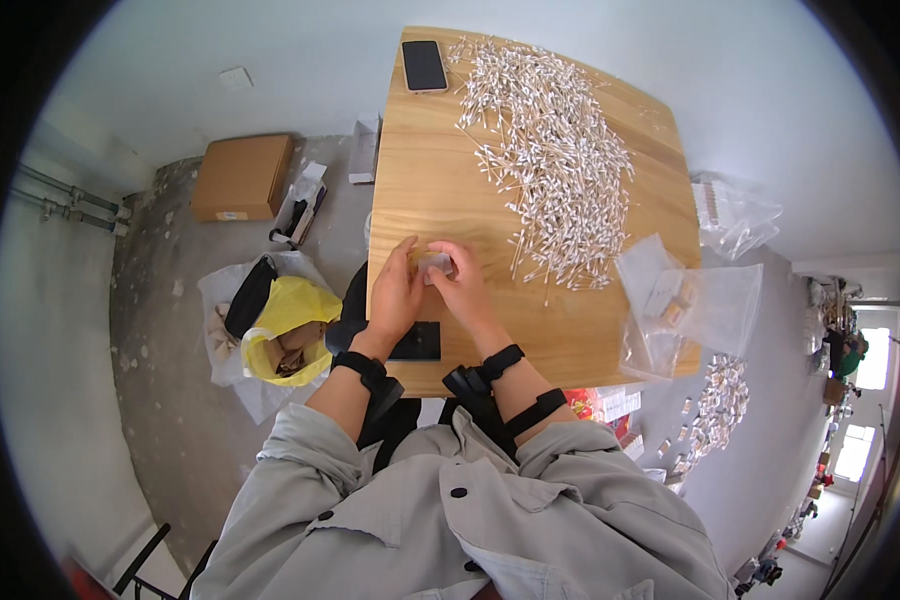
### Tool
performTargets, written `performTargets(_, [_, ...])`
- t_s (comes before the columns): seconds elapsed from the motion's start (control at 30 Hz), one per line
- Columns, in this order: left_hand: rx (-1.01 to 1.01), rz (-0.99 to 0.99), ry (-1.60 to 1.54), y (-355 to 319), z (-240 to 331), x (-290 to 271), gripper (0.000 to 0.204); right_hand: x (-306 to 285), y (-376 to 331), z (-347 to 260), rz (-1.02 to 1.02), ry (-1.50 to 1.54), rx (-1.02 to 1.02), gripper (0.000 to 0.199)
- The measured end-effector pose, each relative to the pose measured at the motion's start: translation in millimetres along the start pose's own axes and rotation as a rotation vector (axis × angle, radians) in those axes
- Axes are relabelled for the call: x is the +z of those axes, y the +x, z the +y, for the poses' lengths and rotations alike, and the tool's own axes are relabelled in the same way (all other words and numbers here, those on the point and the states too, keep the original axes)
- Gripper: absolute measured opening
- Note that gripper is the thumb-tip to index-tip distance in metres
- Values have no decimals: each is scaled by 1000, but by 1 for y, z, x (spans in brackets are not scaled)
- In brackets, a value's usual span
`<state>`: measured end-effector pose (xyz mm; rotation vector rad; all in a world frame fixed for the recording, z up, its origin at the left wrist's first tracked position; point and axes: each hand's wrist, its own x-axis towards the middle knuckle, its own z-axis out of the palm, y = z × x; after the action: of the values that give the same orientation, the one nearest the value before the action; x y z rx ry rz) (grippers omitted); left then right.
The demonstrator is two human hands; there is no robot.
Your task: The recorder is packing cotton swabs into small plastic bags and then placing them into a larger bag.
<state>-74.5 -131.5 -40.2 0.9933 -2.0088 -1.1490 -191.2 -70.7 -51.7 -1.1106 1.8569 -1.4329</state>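
Observation:
Above the near left part of the wooden table, my left hand and my right hand meet around a small whitish packet. Fingers of both hands curl about it, and a bit of yellow shows at its far edge. What is inside the packet I cannot make out. Farther off and to the right spreads a large loose heap of cotton swabs. A flat black object lies near my left wrist, partly covered by it.
A phone lies at the table's far left corner. Clear plastic bags with small packs overhang the right edge. On the floor are a cardboard box, a yellow bag, and many small packs at the right.

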Motion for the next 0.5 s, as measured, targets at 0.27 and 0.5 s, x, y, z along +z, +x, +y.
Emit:
performTargets(0.27, [-34,6,123,-11,-6,-2,42,2,-10,-3,-70,-3,31,30])
performTargets(0.5, [166,40,69,-9,4,1,37,-2,-8,3,39,-16,-111,24])
